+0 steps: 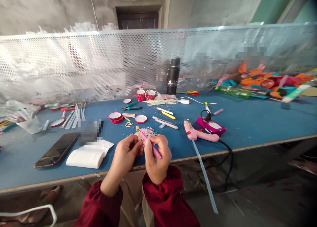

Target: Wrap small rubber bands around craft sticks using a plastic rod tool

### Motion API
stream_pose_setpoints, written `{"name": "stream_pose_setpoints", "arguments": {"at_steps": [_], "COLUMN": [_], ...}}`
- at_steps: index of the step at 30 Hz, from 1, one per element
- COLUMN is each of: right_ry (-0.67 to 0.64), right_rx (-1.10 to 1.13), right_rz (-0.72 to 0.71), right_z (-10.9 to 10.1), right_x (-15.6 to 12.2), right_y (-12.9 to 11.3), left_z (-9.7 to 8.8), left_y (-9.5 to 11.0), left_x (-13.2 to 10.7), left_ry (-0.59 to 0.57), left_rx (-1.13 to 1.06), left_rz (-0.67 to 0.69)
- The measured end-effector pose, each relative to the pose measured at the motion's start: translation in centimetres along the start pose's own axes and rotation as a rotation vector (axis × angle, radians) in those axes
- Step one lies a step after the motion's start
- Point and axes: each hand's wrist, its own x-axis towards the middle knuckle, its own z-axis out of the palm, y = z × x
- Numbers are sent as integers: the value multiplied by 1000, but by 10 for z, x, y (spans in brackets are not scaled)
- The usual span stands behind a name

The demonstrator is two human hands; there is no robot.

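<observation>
The right hand (158,166) pinches a pink pen (157,152) by the edge of the blue table (252,121). The left hand (127,152) pinches a small pale bit (139,136) (mostly hidden). It looks like pen work, needing steady holding.

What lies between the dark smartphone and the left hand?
In the head view, folded white tissue lies between the smartphone and the left hand, with a dark pixelated object just beyond it.
</observation>
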Motion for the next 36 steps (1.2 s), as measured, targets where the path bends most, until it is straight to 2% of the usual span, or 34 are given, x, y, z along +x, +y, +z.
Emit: {"name": "stream_pose_setpoints", "arguments": {"at_steps": [3, 8, 12, 17, 21, 26, 31, 36], "right_ry": [37, -31, 40, -12, 39, -30, 28, -24], "right_rx": [14, 20, 7, 29, 8, 31, 17, 25], "right_rz": [23, -32, 17, -36, -1, -46, 0, -40], "right_z": [0, 0, 0, 1, 0, 0, 0, 0], "right_x": [0, 1, 0, -1, -1, 0, 0, 0], "right_y": [1, 0, 0, 1, 1, 0, 0, -1], "left_z": [0, 0, 0, -1, 0, -1, 0, 0], "left_y": [0, 1, 0, -1, -1, -2, -1, 2], "left_x": [0, -1, 0, 0, 0, 0, 0, 0], "left_ry": [-12, 4, -5, -2, 0, 3, -6, 7], "left_rx": [-1, 0, 3, 0, 34, -2, 27, 11], "left_rz": [-7, 9, -14, -2, -5, 1, 1, 7]}}
